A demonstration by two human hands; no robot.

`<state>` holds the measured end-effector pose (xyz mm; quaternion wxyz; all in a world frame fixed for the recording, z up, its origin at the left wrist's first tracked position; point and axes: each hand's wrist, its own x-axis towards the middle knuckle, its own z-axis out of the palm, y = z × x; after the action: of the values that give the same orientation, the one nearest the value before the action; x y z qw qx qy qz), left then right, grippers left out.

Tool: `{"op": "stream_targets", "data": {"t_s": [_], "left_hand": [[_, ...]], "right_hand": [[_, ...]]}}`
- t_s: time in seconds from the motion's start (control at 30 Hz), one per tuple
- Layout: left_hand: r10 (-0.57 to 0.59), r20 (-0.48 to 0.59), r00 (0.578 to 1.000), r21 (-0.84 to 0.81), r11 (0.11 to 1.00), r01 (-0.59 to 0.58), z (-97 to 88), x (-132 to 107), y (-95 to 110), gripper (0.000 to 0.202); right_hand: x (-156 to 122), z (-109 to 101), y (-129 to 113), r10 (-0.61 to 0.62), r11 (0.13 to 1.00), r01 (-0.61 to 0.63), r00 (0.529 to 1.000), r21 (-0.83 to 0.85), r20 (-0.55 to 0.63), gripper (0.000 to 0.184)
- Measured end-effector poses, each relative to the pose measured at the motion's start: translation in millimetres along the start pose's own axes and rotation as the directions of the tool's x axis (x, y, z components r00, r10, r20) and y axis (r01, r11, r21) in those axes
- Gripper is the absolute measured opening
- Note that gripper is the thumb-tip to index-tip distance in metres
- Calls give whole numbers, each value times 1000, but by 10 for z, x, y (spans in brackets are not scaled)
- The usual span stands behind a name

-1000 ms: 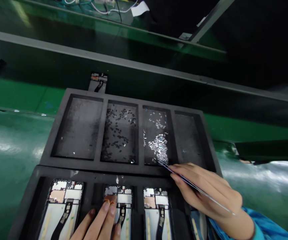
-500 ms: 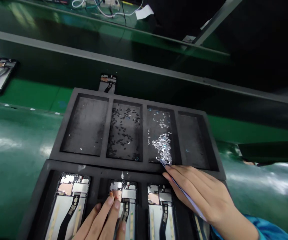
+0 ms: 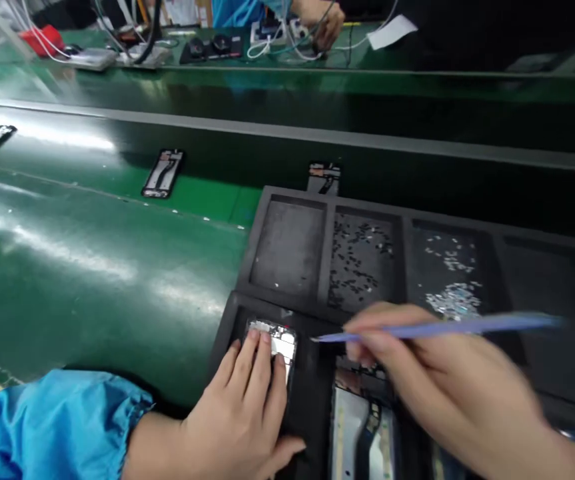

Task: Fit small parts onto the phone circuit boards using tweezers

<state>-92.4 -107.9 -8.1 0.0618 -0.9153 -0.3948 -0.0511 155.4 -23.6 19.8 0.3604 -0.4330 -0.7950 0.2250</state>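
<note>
The left hand (image 3: 240, 412) is resting on an opened phone (image 3: 284, 347). The right hand (image 3: 450, 383) is holding a purple tool (image 3: 492, 324), silvery bits (image 3: 454, 300) lying beyond it.

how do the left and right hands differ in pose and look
The left hand lies back up, fingers stretched onto a phone body, while the right hand pinches a slim purple tool. The left hand shows fairly sharp; the right hand is blurred. Both are bare, with fingers over the black tray.
</note>
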Motion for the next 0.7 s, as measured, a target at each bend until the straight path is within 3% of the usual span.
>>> {"op": "stream_targets", "data": {"t_s": [0.1, 0.2, 0.43, 0.7], "left_hand": [[-11, -39, 999, -27, 1000, 10, 74, -36, 16, 71], [-31, -67, 997, -59, 998, 28, 120, -49, 33, 67], [-61, -102, 993, -93, 994, 52, 134, -41, 24, 65], [-60, -98, 993, -85, 995, 51, 126, -42, 22, 67]], "right_hand": [[328, 528, -185, -136, 990, 132, 989, 56, 65, 23], [366, 823, -111, -197, 980, 196, 978, 23, 67, 18], [302, 849, -17, -239, 970, 243, 958, -6, 156, 17], [330, 856, -20, -270, 961, 277, 949, -23, 164, 15]]}}
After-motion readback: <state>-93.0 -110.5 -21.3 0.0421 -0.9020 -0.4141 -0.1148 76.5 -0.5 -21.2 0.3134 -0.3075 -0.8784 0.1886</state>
